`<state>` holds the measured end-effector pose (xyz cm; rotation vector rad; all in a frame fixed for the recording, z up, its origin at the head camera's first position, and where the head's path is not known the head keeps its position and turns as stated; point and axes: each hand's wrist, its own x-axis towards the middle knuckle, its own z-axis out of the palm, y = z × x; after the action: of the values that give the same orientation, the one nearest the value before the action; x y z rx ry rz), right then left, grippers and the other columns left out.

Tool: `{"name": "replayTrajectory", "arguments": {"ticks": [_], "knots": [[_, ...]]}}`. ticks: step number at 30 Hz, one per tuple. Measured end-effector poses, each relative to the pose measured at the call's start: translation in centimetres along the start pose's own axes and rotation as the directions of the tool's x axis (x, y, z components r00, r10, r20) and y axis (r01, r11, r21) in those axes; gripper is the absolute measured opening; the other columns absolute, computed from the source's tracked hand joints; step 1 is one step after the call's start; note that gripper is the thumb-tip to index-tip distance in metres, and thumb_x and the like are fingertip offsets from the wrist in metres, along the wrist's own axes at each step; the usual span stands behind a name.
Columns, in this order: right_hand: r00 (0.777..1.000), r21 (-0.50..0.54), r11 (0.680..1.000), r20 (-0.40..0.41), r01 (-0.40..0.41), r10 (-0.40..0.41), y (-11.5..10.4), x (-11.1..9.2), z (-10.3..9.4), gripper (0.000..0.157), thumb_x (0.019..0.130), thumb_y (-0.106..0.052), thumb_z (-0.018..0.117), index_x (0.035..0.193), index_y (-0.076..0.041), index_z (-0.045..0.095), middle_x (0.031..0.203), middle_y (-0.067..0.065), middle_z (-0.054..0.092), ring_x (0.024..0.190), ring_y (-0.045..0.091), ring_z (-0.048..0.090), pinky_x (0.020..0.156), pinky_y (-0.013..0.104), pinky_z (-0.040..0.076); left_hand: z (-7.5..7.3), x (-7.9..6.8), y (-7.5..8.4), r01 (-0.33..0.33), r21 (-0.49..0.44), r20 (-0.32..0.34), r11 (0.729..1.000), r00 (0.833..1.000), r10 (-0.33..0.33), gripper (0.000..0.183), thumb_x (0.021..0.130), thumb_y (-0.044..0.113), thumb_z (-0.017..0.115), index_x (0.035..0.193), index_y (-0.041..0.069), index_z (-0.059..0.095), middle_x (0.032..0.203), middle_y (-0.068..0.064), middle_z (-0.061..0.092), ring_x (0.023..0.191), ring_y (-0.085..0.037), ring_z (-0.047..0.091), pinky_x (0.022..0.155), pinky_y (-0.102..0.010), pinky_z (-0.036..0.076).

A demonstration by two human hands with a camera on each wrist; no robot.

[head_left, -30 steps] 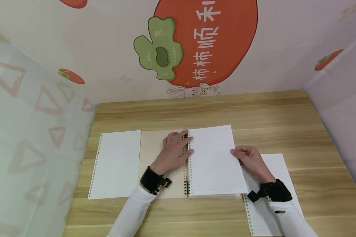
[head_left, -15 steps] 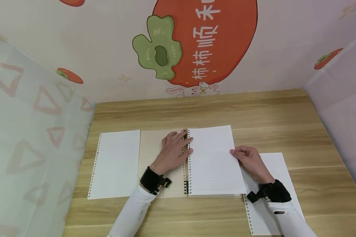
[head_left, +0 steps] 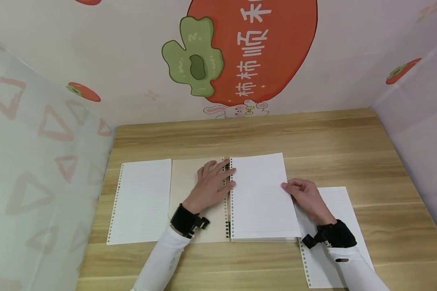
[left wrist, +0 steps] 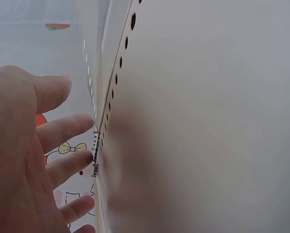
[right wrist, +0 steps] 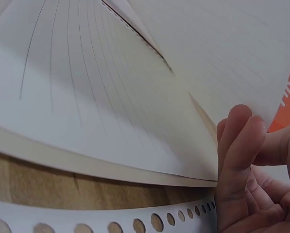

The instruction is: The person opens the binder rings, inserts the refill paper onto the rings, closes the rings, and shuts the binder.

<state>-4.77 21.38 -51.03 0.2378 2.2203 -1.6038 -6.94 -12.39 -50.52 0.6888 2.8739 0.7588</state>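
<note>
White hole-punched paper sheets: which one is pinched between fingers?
The middle white sheet: the right hand pinches its right edge, while the left sheet and right sheet lie ungripped.

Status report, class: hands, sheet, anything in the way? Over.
Right hand pinches lined sheet by its right edge, raised above open notebook. Left hand spread at its punched edge, partly hiding binder rings. Another punched sheet under right forearm.
</note>
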Motion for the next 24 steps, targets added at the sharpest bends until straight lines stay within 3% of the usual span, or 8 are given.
{"name": "replayTrajectory", "arguments": {"ticks": [16,24], "knots": [[1.000,-0.027,1.000,0.021,0.011,-0.011,0.2,-0.4,0.4,0.049,0.099,-0.041,0.066,0.116,0.005,0.070,0.075,0.001,0.071,0.068,0.010,0.057,0.060,0.023,0.045,0.8,-1.0,0.1,0.028,0.044,0.039,0.999,0.999,-0.030,0.051,0.106,0.048,0.046,0.148,0.023,0.060,0.168,-0.006,0.033,0.151,-0.041,0.022,0.114,-0.064,0.019],[0.999,-0.059,0.997,0.017,0.044,-0.043,-0.1,0.3,-0.1,0.053,0.098,-0.045,0.065,0.119,0.003,0.069,0.075,-0.002,0.069,0.068,0.009,0.055,0.060,0.023,0.043,-1.0,-1.5,0.9,0.021,0.003,-0.003,1.000,1.000,-0.021,0.051,0.104,0.043,0.055,0.150,0.020,0.057,0.168,-0.007,0.034,0.151,-0.042,0.024,0.115,-0.061,0.016]]}}
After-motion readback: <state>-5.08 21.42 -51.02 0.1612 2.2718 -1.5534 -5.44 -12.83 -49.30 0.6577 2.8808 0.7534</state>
